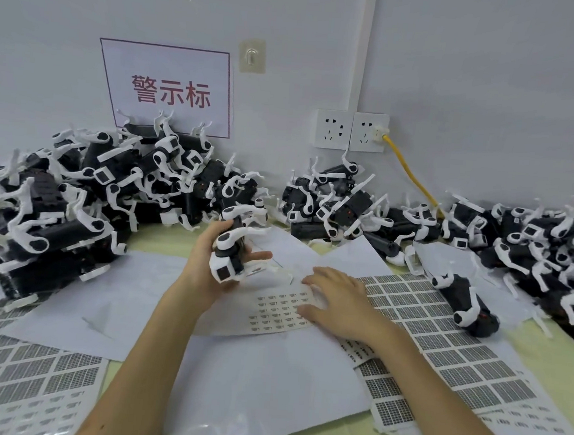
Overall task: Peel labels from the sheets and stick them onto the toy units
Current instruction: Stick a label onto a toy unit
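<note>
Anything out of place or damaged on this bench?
A stray toy unit lies on its side across the edge of the large-label sheet, apart from the heaps. The paper sheets overlap askew. The left hand grips a second toy unit. No damage visible.

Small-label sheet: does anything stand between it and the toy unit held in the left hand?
Nothing visible. The right hand rests on the small-label sheet; the left hand holds the toy unit close by.

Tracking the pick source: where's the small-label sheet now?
Head view, centre: the small-label sheet lies under the right hand, just below and right of the toy held in the left hand.
</note>
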Demonstrator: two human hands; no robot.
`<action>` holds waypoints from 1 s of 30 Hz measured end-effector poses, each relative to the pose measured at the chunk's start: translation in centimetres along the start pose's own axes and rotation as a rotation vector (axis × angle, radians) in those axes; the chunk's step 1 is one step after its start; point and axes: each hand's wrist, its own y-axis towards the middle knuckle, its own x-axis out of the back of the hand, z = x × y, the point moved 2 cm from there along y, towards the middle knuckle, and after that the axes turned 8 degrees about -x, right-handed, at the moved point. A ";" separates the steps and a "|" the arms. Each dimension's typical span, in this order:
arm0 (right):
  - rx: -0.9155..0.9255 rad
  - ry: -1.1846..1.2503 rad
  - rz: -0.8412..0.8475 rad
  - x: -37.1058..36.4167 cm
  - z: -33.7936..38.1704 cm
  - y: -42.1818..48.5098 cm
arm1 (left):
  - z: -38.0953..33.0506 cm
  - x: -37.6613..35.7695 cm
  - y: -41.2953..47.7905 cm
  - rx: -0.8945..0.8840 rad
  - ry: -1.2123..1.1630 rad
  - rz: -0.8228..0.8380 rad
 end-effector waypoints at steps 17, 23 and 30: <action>0.145 0.823 -0.318 2.7 0.6 -0.8 | 0.7 0.1 -0.2 0.068 0.284 0.226; 0.142 0.908 -0.242 3.3 0.3 -0.6 | 0.8 -0.5 -0.6 0.120 0.255 0.256; 0.153 0.860 -0.150 2.7 0.9 -0.8 | 1.3 -0.8 -0.5 0.137 0.205 0.324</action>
